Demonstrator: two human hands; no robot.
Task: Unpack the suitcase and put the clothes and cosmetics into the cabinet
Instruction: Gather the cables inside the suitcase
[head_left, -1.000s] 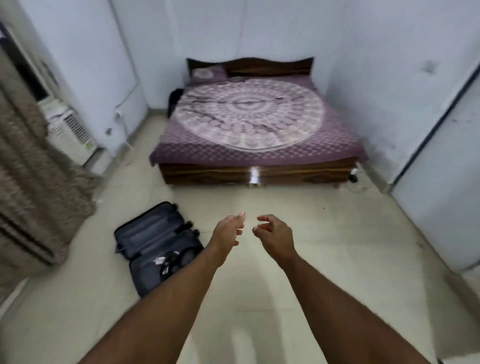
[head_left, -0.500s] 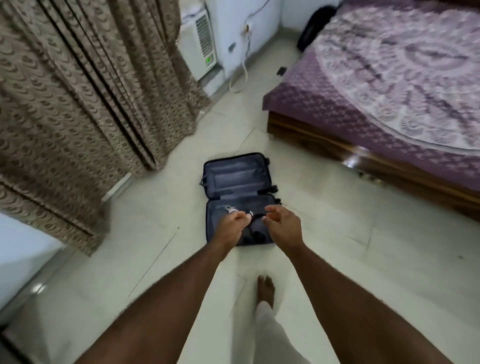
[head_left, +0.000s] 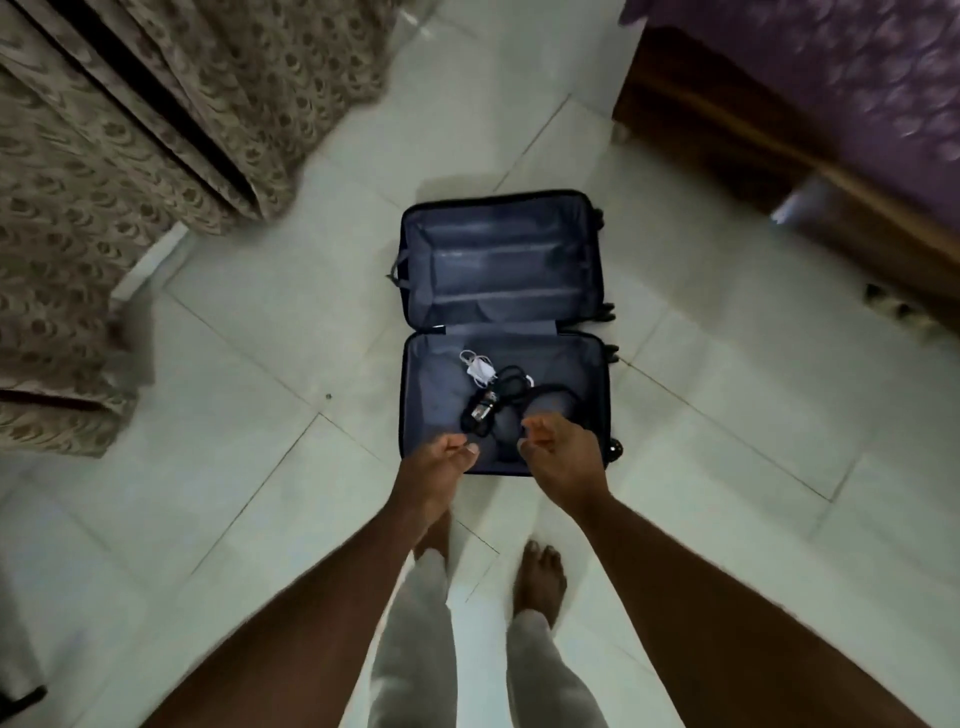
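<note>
A dark blue suitcase (head_left: 501, 260) lies wide open on the tiled floor straight ahead of me. Its far half holds nothing I can see. In the near half lie a white charger with its cable (head_left: 480, 370), a small dark bottle-like item (head_left: 480, 410) and tangled black cables (head_left: 519, 387). My left hand (head_left: 434, 470) hangs over the near left corner with its fingers loosely curled, holding nothing. Over the near edge my right hand (head_left: 563, 460) hovers the same way, empty. No cabinet is in view.
Patterned brown curtains (head_left: 130, 156) hang at the left down to the floor. A wooden bed frame (head_left: 753, 150) with a purple cover (head_left: 857, 78) fills the upper right. My bare feet (head_left: 540, 577) stand on the tiles just short of the suitcase.
I have walked up to the suitcase and my view has tilted down. It went from the lower left to straight under my hands. Both hands stayed empty and outstretched.
</note>
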